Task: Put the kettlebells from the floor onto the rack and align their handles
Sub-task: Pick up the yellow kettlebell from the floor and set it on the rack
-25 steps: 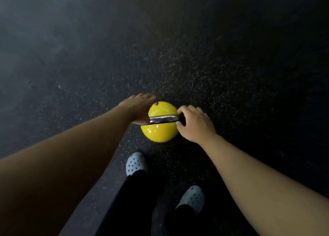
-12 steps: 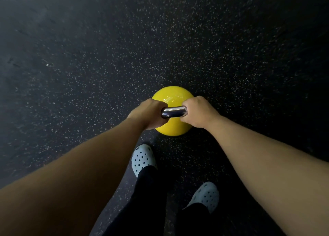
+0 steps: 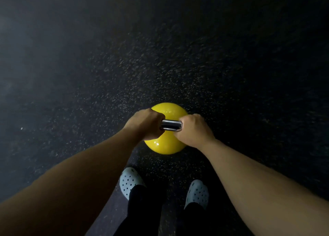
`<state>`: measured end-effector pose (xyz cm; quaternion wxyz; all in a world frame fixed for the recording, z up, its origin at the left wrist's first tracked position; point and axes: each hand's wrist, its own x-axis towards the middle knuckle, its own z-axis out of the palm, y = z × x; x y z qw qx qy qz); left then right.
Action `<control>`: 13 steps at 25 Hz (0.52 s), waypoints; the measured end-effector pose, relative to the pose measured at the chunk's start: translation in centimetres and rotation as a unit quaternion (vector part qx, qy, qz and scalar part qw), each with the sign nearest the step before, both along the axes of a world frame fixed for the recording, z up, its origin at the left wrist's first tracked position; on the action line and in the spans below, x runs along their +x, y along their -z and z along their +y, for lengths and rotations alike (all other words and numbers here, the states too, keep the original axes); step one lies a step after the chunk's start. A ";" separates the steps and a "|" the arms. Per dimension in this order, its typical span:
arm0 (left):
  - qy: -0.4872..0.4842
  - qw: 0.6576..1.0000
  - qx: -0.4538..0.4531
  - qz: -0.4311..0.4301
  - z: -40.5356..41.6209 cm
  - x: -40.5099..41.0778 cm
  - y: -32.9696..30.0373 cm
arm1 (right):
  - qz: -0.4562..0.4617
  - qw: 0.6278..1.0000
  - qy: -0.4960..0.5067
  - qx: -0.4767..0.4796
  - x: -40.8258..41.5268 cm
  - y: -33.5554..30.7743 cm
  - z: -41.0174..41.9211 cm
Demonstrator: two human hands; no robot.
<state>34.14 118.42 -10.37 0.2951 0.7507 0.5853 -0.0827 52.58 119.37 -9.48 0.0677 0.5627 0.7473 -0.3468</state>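
A yellow kettlebell (image 3: 166, 146) with a shiny steel handle (image 3: 171, 125) is below me, just ahead of my feet. My left hand (image 3: 145, 124) is closed around the left end of the handle. My right hand (image 3: 193, 130) is closed around the right end. Only a short middle piece of the handle shows between the two fists. Whether the ball touches the floor or hangs just above it I cannot tell. No rack is in view.
Dark speckled rubber floor (image 3: 160, 66) fills the view on all sides. My two feet in pale perforated clogs, left (image 3: 130, 181) and right (image 3: 197, 193), stand just behind the kettlebell, with black trouser legs above them.
My left hand went from resting on the ball to gripping the handle. Both fists now hold the handle, and the kettlebell looks larger and closer, with the view shifted.
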 end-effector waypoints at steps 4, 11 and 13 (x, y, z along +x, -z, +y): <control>0.124 0.990 0.067 -0.009 4.1 9.1 -6.7 | -0.004 0.994 0.093 0.065 9.3 -6.7 0.7; 0.316 0.935 0.154 -0.051 9.1 28.4 -19.5 | -0.019 0.954 0.255 0.155 26.6 -19.5 -1.2; 0.384 0.902 0.190 -0.060 9.5 36.9 -23.3 | -0.042 0.926 0.322 0.193 34.1 -23.3 -3.0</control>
